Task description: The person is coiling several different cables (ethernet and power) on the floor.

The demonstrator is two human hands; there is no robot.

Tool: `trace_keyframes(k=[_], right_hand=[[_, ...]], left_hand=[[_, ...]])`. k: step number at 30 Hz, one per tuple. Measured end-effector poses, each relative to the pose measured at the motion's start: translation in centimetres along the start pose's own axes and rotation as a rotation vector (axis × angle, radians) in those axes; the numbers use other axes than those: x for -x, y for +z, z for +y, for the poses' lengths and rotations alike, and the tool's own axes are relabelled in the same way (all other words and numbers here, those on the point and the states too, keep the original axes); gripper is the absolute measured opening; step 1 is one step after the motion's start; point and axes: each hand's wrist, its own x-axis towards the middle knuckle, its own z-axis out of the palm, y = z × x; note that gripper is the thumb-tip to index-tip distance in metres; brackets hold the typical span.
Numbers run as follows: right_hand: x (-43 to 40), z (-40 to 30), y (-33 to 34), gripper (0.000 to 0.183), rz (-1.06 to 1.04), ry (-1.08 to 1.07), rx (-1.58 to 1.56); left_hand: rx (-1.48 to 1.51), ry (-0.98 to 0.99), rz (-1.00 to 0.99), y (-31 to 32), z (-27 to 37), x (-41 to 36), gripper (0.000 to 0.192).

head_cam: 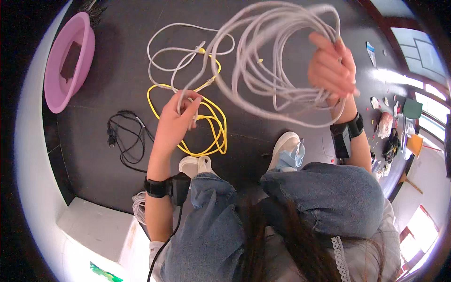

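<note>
Loose loops of a white cable (243,63) hang from my right hand (333,67), whose fingers are closed around the bundle. My left hand (181,112) pinches a strand of white cable between thumb and fingers, left of the loops. Below and behind the left hand, a coiled yellow cable (225,134) lies on the dark floor. Thinner white loops (149,53) spread above it, beside a yellow connector (202,50). Whether those loops join the held cable cannot be told. Parts of the held coil are blurred.
A black power cord (132,162) lies at the left, below a pink plastic basin (90,53). Another white coil (138,208) lies beside a white block (95,225). Scattered litter and a green container (412,108) stand at the far right. My shoes (283,144) are just below the cables.
</note>
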Motion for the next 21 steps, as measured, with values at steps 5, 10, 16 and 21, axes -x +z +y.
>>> trace_keyframes(k=[5, 10, 16, 21], right_hand=[[-0.1, -1.4, 0.0, 0.022, 0.057, -0.217, -0.251], [0.8, -2.9, 2.3, 0.021, 0.130, -0.422, -0.261], [3.4, -5.6, 3.0, 0.021, 0.167, -0.614, -0.275], [4.7, -6.7, 4.3, 0.028, 0.174, -0.783, -0.122]], left_hand=[[-0.269, 0.250, 0.052, -0.3, -1.1, 0.5, 0.017], [-0.749, 0.562, 0.170, 0.0, -0.7, -0.4, 0.017], [-1.008, 0.719, 0.399, 0.2, 1.0, -0.4, 0.016], [-1.091, 0.719, 0.448, -1.2, 1.5, -0.9, 0.015]])
